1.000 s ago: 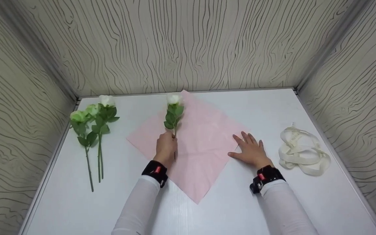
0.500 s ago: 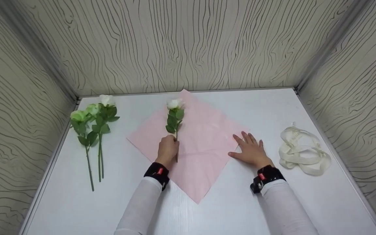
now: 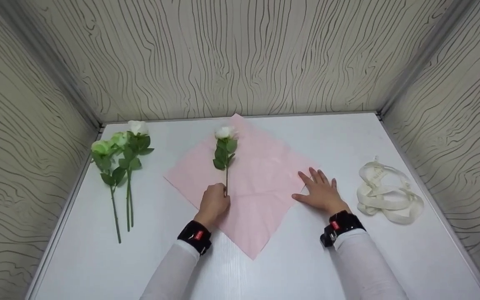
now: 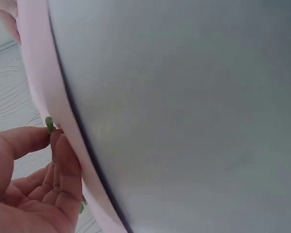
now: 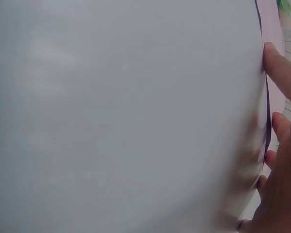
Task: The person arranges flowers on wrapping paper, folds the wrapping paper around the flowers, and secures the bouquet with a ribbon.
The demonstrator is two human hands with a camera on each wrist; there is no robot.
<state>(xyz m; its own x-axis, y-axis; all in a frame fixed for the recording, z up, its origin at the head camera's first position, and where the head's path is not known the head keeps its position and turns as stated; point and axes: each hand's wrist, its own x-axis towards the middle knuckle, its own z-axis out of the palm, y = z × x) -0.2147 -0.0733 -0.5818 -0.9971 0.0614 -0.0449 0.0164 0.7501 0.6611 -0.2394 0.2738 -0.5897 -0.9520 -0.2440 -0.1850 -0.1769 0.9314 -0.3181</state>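
Observation:
A white rose (image 3: 225,133) with green leaves lies along the left half of a pink sheet of wrapping paper (image 3: 265,166), bloom toward the back wall. Low on its stem, my left hand (image 3: 215,203) pinches it; in the left wrist view the green stem end (image 4: 49,124) shows between thumb and fingertips. The right hand (image 3: 320,193) lies flat with fingers spread on the paper's right corner and the white table beside it. In the right wrist view its fingertips touch down along the paper's edge.
Several more roses (image 3: 128,162), white and pale green, lie at the left of the table (image 3: 298,266). A loosely coiled cream ribbon (image 3: 390,196) with printing rests on the right. Wood-patterned walls (image 3: 240,58) enclose the back and both sides.
My left hand has brought the rose slightly right and toward me onto the paper, then slid down to the lower stem. The right hand has stayed in place.

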